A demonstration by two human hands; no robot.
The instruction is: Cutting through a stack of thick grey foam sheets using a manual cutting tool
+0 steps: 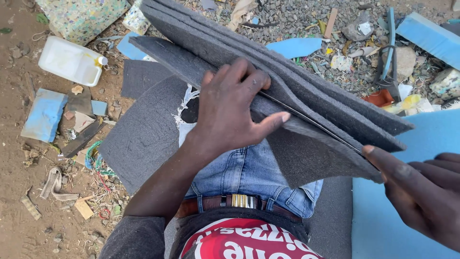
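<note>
Looking down from the head camera; I see a stack of grey felt sheets (306, 100) lying across my lap over blue jeans (249, 172), several thick layers fanned apart toward the right edge; a thin dark blade (311, 122) runs in the gap between two layers, slanting down to the right.

My left hand (232, 112) lies flat on top of the lower sheets, palm down, fingers spread and slightly curled over the fold, thumb stretched out to the right along the sheet edge; it presses rather than grasps; nothing closed inside it.

My right hand (421, 192) sits at the lower right, at the near corner of the stack; the forefinger reaches to the sheet corner where the blade ends; the other fingers are curled in; I cannot tell whether they close on a handle, as that part is hidden by the felt.

A blue foam slab (383, 225) lies under the right hand; another grey sheet (143, 134) is spread on the ground at left; a white plastic jerrycan (72, 60) lies on its side further left on the dirt, near a blue foam block (44, 115); gravel and scraps lie beyond the stack.
</note>
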